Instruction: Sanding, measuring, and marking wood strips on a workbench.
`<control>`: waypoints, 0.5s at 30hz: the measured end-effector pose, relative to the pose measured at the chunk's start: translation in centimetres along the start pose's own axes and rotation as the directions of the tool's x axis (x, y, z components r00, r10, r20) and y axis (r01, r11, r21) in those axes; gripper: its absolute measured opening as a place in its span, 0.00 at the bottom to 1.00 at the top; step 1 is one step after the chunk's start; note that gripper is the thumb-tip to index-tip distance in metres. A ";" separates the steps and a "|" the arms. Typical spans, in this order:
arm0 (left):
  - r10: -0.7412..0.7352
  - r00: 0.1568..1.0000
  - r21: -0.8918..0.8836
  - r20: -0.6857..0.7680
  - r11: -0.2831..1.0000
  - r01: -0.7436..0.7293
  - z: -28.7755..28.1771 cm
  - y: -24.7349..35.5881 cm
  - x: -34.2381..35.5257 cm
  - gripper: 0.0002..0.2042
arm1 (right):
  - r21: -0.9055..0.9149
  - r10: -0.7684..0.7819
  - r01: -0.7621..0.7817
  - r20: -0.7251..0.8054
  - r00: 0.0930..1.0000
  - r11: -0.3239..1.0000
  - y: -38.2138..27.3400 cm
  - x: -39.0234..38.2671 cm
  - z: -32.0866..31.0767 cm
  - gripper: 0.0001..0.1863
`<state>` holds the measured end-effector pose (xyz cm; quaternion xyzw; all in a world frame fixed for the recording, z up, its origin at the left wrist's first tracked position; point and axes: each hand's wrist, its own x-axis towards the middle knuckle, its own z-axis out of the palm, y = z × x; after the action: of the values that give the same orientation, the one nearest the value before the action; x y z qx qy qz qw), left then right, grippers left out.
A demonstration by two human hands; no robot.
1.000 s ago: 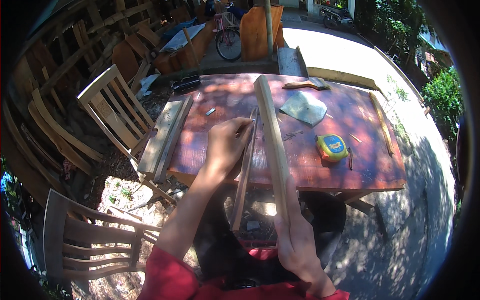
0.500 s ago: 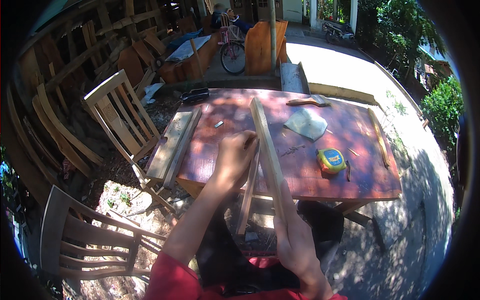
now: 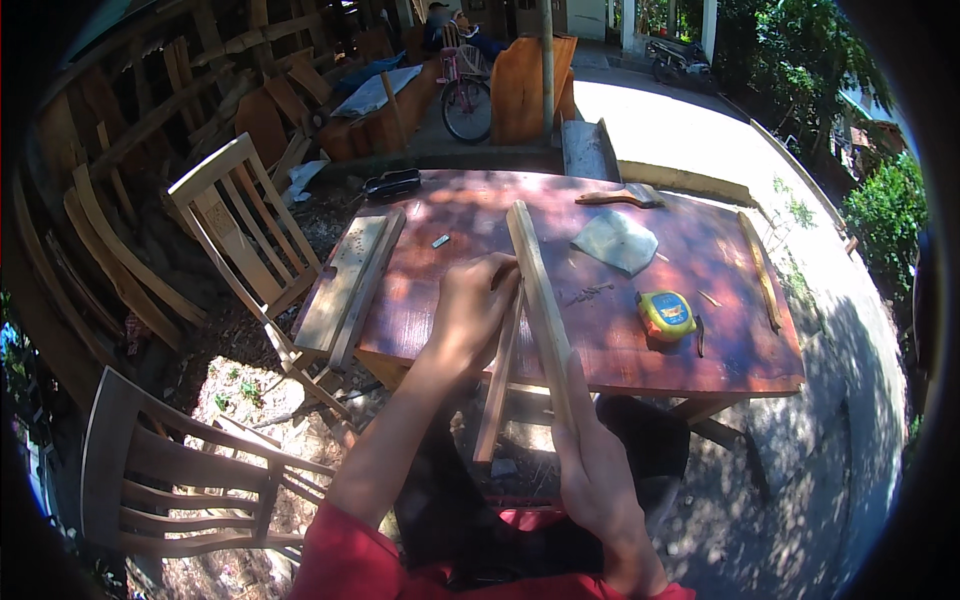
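A long pale wooden bar [image 3: 536, 290] slants over the table toward me, its far end above the tabletop. My right hand [image 3: 598, 475] is wrapped round its near end. My left hand [image 3: 475, 305] is closed in a pinch at the bar's left side, its fingertips touching or almost touching it. From under those fingers a thinner wooden strip [image 3: 497, 400] runs down past the table's near edge; its upper end is hidden by the hand. To the right, a yellow tape measure [image 3: 666, 316] lies on the reddish wooden table [image 3: 620, 372].
On the table are a sandpaper-like pale sheet [image 3: 616, 242], a wooden-handled brush [image 3: 622, 196], a curved wooden strip [image 3: 762, 270], boards [image 3: 350, 280] and a dark case [image 3: 391, 185]. Wooden chairs [image 3: 250, 225] stand left. Farther off are a bicycle [image 3: 466, 105] and a person [image 3: 437, 28].
The view has shifted slightly. Both hands keep their holds on the bar and the thin strip, with hardly any visible movement.
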<state>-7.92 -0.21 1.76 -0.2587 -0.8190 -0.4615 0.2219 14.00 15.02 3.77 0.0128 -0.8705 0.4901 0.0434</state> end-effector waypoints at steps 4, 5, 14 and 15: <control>-0.001 1.000 0.022 -0.012 1.000 0.001 0.2 -0.1 0.0 0.09 | 0.120 0.038 -0.029 -0.077 0.996 0.992 -0.1 -0.4 0.3 0.38; -0.002 1.000 0.031 -0.003 1.000 0.002 0.2 -0.1 0.0 0.09 | 0.119 0.040 -0.030 -0.077 0.996 0.992 0.1 -0.2 0.4 0.38; 0.001 1.000 0.034 -0.003 0.999 -0.001 0.2 -0.3 0.1 0.09 | 0.116 -0.017 0.030 -0.110 0.994 0.993 -0.3 0.2 0.3 0.38; 0.018 1.000 0.044 -0.005 0.999 -0.018 0.4 -0.3 0.1 0.09 | 0.043 -0.046 0.050 -0.095 0.994 0.998 0.1 0.4 0.5 0.38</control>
<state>-8.29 0.02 1.45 -0.2597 -0.8260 -0.4422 0.2338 13.57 14.66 3.47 0.0114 -0.8555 0.5087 0.0958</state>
